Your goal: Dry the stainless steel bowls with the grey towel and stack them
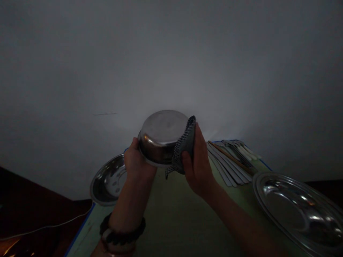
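My left hand (136, 161) grips the rim of a steel bowl (162, 134), which is held up over the table with its bottom turned away from me. My right hand (197, 161) is closed on a dark checkered cloth (182, 145) and presses it against the bowl's right side. A dark beaded band and a watch sit on my left wrist.
A green table (171, 214) with a blue edge stands against a white wall. On it lie a steel plate (108, 180) at the left, a row of cutlery (232, 160) at the back right and a large steel tray (297, 208) at the right. A white cable (45, 226) runs along the dark floor at the left.
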{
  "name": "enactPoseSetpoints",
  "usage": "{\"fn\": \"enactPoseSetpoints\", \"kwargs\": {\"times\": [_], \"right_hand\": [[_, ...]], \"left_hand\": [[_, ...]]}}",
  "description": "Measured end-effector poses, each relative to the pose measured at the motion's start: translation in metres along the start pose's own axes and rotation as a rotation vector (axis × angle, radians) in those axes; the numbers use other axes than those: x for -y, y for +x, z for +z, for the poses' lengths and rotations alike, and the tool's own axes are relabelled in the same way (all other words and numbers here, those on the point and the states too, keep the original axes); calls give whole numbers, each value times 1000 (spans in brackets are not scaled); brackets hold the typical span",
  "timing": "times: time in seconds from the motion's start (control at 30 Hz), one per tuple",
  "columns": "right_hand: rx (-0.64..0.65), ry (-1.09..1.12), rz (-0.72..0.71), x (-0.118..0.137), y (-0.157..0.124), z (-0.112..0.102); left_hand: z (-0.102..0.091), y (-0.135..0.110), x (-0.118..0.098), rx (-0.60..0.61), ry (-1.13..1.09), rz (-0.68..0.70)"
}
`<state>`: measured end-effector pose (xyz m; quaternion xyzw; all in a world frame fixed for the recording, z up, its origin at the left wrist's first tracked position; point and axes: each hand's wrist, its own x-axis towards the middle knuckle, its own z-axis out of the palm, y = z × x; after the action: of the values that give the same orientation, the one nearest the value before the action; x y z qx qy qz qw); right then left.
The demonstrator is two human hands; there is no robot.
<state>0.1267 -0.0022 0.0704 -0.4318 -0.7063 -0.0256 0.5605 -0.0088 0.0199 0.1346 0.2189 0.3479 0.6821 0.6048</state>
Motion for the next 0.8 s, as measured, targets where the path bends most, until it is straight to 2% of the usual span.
{"fn": "enactPoseSetpoints", "kwargs": {"times": [0.13,0.27,0.4,0.5,0.57,0.67,0.8], "right_hand": [[62,-70,-31,-1,0,-3],[87,-159,-85,2,2,-5],[97,-245,-132,10,3,-5],[41,-222,-119,14,4,-5],[5,-199,-94,15,5,-6],[-6,-191,-77,14,6,-11],[28,-88,-29,9,11,-16]], "left_hand": [[4,-3,1,24,62,57],[17,-11,14,11,-16,8],[21,-17,26,15,63,-10],[18,-22,31,42,254,114],[16,-26,33,83,476,230],[17,-32,36,155,794,320],[18,-39,38,196,978,438]]}}
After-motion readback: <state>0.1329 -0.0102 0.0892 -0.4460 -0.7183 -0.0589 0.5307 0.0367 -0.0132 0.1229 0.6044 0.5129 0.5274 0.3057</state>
